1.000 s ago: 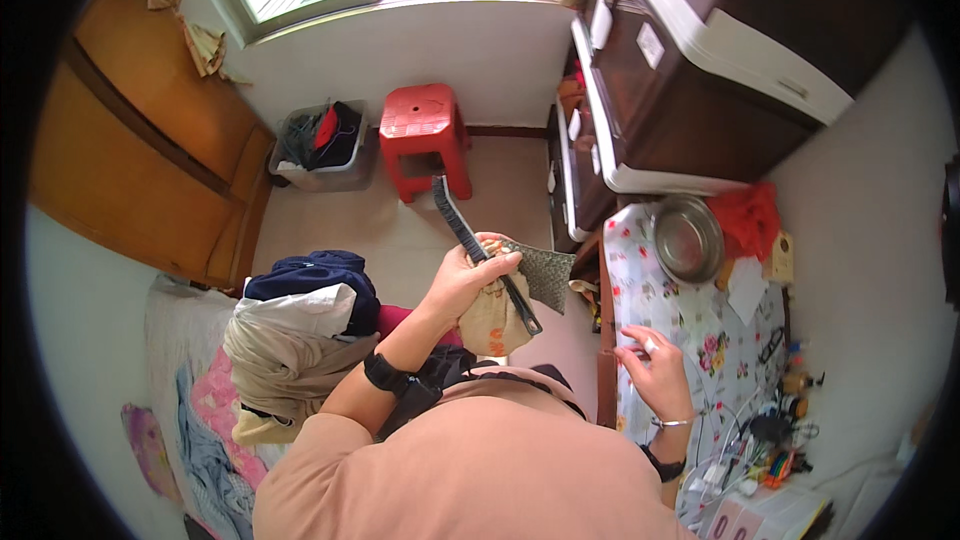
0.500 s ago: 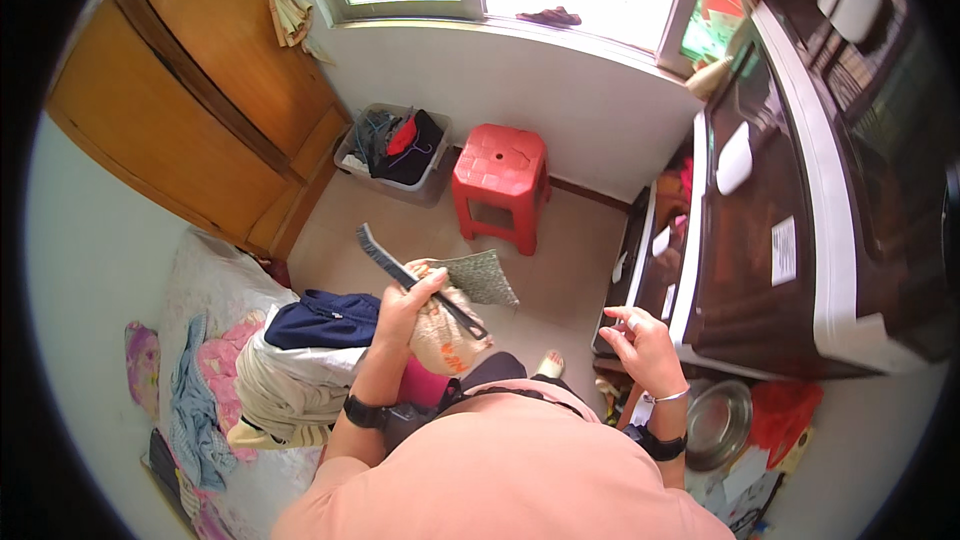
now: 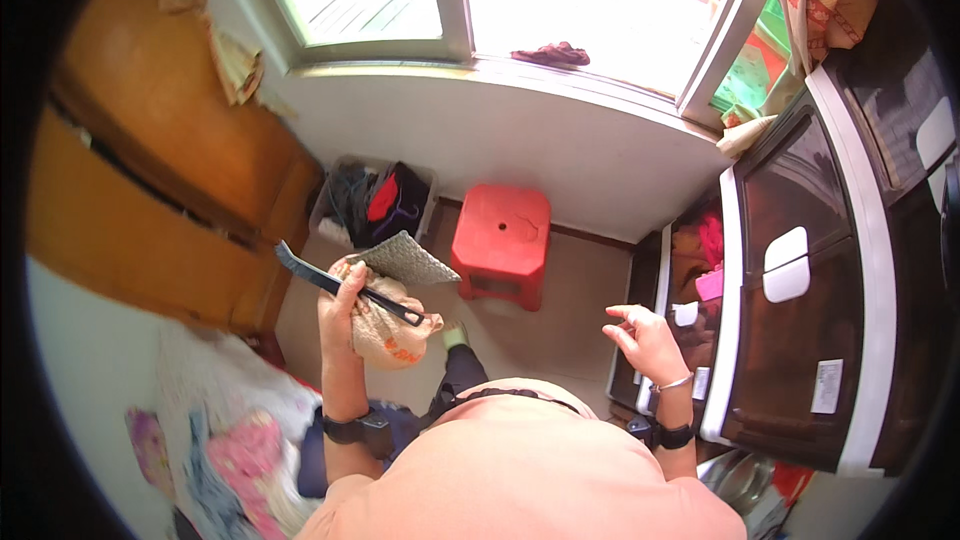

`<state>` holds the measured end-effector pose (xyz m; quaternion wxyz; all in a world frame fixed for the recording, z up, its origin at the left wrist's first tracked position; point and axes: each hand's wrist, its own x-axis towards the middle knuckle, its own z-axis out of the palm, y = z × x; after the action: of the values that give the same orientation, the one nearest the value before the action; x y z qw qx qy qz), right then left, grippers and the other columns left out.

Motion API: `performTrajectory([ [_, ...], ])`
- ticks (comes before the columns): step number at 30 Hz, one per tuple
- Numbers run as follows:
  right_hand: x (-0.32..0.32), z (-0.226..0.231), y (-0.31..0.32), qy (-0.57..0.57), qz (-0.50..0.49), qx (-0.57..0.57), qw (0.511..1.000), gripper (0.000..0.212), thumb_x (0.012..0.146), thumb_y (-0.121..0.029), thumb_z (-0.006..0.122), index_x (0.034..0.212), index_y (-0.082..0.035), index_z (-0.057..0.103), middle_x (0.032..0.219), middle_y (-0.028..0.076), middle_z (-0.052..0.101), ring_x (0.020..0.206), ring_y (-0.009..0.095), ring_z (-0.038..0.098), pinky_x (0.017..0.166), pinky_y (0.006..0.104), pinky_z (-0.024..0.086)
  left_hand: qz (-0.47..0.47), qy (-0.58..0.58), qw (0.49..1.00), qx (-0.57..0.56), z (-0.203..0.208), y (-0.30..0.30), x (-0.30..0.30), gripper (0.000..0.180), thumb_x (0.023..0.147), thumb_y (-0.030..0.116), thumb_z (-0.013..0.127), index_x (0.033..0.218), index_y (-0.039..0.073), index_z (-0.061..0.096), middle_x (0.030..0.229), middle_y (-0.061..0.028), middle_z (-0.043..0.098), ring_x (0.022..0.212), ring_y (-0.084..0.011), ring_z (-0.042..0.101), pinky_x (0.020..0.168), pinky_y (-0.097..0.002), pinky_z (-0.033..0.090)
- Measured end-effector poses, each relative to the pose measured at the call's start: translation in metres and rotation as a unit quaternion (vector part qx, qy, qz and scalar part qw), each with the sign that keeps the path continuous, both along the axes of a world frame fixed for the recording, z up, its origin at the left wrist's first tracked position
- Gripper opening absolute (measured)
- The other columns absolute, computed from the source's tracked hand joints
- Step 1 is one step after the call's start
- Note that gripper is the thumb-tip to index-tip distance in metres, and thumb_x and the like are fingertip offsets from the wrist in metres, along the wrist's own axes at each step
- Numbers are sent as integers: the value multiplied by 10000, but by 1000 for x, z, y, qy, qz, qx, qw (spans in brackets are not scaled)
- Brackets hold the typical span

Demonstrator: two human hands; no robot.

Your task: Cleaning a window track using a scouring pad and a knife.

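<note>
My left hand [image 3: 341,302] is closed around several things at once. Under its thumb runs a narrow black brush [image 3: 398,308], bristle end up to the left and a looped handle end to the right. A grey textured cloth or pad [image 3: 410,258] sticks out beyond the fingers. Bunched below the brush is a beige cloth or bag [image 3: 388,338] with orange print; which of the two I cannot tell. My right hand [image 3: 650,348] is raised with thumb and fingers apart, holding nothing, to the left of the dark drawer cabinet [image 3: 790,390].
A red plastic stool [image 3: 503,240] stands below the window. Left of it is a clear bin [image 3: 425,215] of clothes and a hanger. A wooden wardrobe [image 3: 130,210] fills the far left. Clothes lie on the bed [image 3: 185,380] at lower left, and a metal basin [image 3: 745,480] sits at lower right.
The view has shifted toward the window, with the stool and bin lower in it. My left hand has moved left with the brush, pad and beige bundle. My right hand stays raised and free.
</note>
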<state>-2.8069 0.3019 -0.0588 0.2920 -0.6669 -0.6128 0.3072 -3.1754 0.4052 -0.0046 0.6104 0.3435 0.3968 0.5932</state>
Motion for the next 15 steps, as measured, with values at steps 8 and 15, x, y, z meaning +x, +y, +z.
performTrajectory([
  [8,-98,13,160,126,-13,73,989,303,836,-180,660,1074,4,621,966,163,658,759,181,644,700,304,511,-161,-18,982,-97,2,184,-25,110,863,97,596,923,26,537,761,-74,584,645,-209,637,597,-334,545],
  [15,-106,20,271,319,-21,24,947,474,872,-192,645,1270,1,475,1119,116,599,905,134,599,773,281,508,-238,-58,965,-96,13,264,28,111,868,116,593,875,29,524,708,-98,590,600,-238,641,562,-368,563],
])
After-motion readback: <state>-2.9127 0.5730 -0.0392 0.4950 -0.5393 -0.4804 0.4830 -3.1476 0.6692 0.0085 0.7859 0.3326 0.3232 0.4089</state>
